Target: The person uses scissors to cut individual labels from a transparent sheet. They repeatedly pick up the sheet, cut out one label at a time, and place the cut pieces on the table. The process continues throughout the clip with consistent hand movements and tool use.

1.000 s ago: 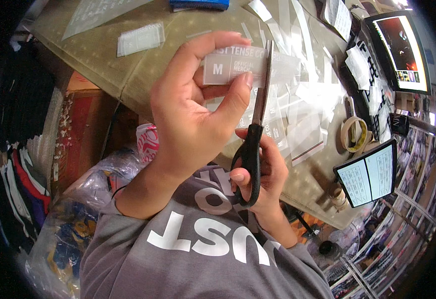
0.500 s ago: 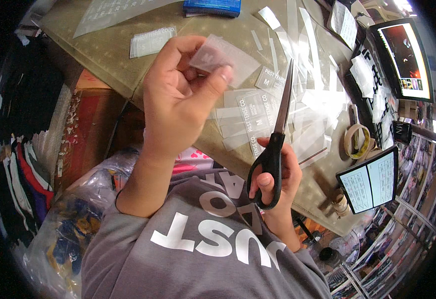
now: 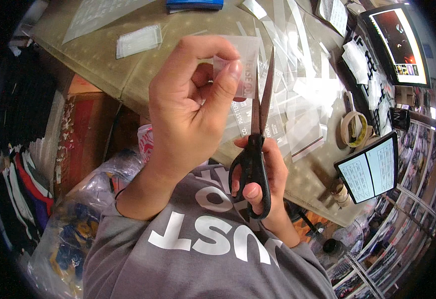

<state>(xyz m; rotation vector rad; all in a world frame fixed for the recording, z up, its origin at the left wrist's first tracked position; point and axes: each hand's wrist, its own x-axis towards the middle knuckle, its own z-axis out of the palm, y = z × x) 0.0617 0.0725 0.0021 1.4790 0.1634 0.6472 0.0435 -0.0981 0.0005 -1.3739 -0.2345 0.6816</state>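
Observation:
My left hand [image 3: 195, 97] pinches a small translucent printed sheet [image 3: 248, 65] between thumb and fingers, raised above the table. In my right hand [image 3: 270, 172] is a pair of black-handled scissors [image 3: 254, 159], its thumb and fingers through the loops. The slightly parted blades point away from me, close along the sheet's right edge; whether they touch it I cannot tell. Beneath both hands lie several clear printed label pieces [image 3: 275, 127], partly hidden by the scissors and my fingers. Farther left on the table is a small stack of cut labels [image 3: 138, 41].
Clear offcut strips [image 3: 302, 30] litter the table's far right. Tape rolls [image 3: 355, 128], a tablet [image 3: 367, 169], a keyboard [image 3: 372, 74] and a monitor [image 3: 399, 45] stand along the right side. A larger translucent sheet [image 3: 93, 17] and a blue box [image 3: 195, 4] lie at the far edge.
The sheet in my left hand has turned and shifted slightly right. The scissors have moved left to its edge, and their blades have parted a little.

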